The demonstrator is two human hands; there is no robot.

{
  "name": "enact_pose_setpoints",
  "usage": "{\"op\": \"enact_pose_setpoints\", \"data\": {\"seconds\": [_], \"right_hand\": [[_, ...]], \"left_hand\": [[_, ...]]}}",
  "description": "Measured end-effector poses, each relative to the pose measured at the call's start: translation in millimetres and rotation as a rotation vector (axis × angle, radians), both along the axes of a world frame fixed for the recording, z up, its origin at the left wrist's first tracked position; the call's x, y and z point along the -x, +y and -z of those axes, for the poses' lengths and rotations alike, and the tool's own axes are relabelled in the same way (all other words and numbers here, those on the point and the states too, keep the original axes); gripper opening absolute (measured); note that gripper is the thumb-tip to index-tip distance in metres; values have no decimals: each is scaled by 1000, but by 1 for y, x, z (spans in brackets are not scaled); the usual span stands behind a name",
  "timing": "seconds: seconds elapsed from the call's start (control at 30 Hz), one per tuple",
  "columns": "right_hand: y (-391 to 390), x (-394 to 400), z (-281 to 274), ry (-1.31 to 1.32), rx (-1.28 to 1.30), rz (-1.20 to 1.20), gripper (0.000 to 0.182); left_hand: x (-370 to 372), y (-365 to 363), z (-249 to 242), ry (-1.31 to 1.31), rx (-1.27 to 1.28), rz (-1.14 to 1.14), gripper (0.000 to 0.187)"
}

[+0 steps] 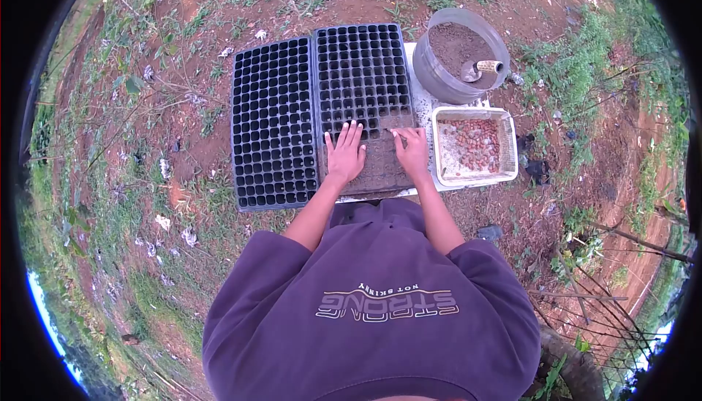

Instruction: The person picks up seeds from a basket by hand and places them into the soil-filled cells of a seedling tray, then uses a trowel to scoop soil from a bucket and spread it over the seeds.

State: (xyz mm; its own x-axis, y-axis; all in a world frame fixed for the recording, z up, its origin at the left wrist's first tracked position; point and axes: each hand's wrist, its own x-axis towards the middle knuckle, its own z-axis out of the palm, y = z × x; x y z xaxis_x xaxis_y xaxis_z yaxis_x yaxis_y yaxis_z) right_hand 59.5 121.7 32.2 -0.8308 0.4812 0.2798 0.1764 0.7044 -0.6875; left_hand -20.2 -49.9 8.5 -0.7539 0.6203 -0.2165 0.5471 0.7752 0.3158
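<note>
Two black seedling trays lie side by side. The right tray (363, 65) has dark soil (380, 163) over its near part, while its far cells show as open holes. My left hand (345, 154) rests flat on this tray at the soil's left side, fingers spread. At the soil's right side is my right hand (412, 151), its thumb and index finger pinched together near the surface; whatever they hold is too small to make out. The left tray (274, 123) shows dark cells with no soil visible in them.
Right of the trays, a white basket (438, 160) holds reddish seeds. Behind it stands a round grey tub (439, 78) of soil with a scoop (486, 67) inside. A white board (423, 105) lies beneath. Grass, bare earth and twigs surround everything.
</note>
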Motion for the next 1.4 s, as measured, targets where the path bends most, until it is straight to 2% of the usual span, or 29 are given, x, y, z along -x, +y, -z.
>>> {"op": "enact_pose_setpoints", "data": {"seconds": [0.7,1.17,1.4], "right_hand": [[-9,-3,7,-57,6,59,11],[-23,-5,6,-55,38,163,12],[-12,2,11,-30,1,125,13]], "left_hand": [[14,-1,-10,-55,93,93,57],[15,-8,1,31,22,129,58],[15,-7,2,10,34,119,59]]}}
